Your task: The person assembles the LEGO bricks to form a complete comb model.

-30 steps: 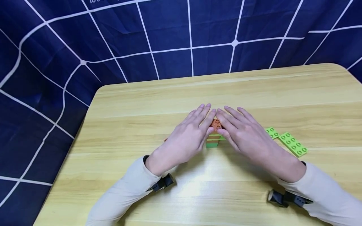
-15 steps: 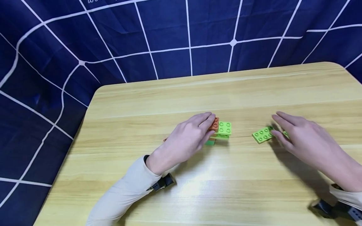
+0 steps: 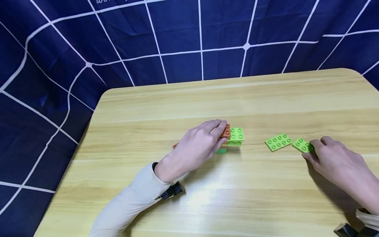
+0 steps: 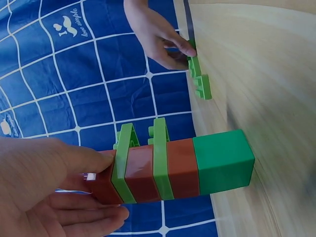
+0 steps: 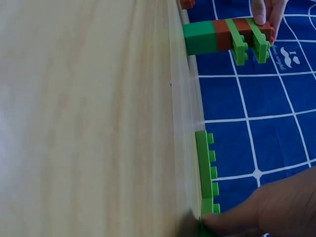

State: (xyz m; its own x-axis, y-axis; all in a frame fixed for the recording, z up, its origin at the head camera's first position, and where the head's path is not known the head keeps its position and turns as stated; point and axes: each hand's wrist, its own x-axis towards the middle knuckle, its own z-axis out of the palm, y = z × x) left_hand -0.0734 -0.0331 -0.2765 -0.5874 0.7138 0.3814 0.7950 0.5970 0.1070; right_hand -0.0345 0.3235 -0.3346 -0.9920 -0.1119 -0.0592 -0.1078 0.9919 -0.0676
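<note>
A tower of toy building bricks stands upright on the table: a dark green block [image 4: 222, 163] at the base, with reddish-brown bricks [image 4: 183, 168] and two light green plates [image 3: 237, 134] alternating above. The plates jut out to the right. My left hand [image 3: 193, 148] holds the top reddish-brown brick [image 3: 227, 131] between thumb and fingers. Over on the right, my right hand [image 3: 343, 164] pinches the near end of a light green studded plate [image 3: 301, 145], which its fingers partly cover. Another light green plate [image 3: 278, 142] lies flat just left of that one.
A reddish-brown brick [image 3: 175, 145] peeks out left of my left forearm, mostly hidden. The wooden table [image 3: 165, 108] ends at the back against a dark blue cloth [image 3: 177, 36] with white grid lines.
My right hand has left the tower's top, moved right over the loose plates, and come down to pinch the right-hand one. My left hand stays at the top brick.
</note>
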